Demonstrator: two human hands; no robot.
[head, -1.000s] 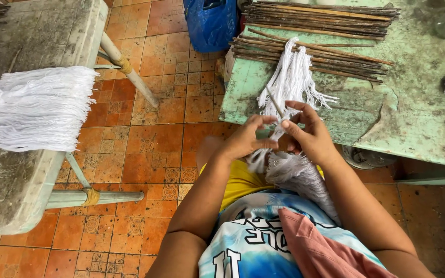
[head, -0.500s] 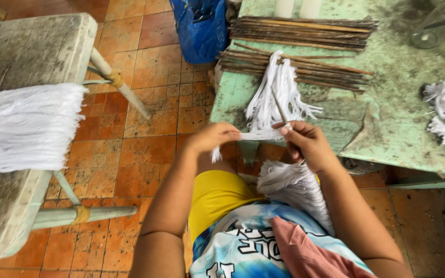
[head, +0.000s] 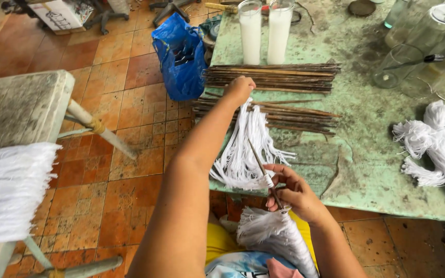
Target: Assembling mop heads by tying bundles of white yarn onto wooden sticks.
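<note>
The left hand [head: 239, 88] is closed around the top of a bunch of white strings [head: 244, 149] at 12 o'clock on the green worktop [head: 382, 170], just before the stick bundles [head: 274, 77]. The right hand [head: 293, 191] at 6 o'clock pinches a thin stick [head: 261, 166] against the strings. Two tall white candles [head: 263, 33] stand beyond; loose strings [head: 433, 146] lie at 3 o'clock.

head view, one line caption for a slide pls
Left hand reaches to thin sticks on green table; right hand holds a stick by white strings.

- Left hand [head: 240, 88] reaches onto the sticks [head: 271, 77] on the green table [head: 377, 154].
- Right hand [head: 292, 190] pinches a stick [head: 261, 166] over white strings [head: 245, 149].
</note>
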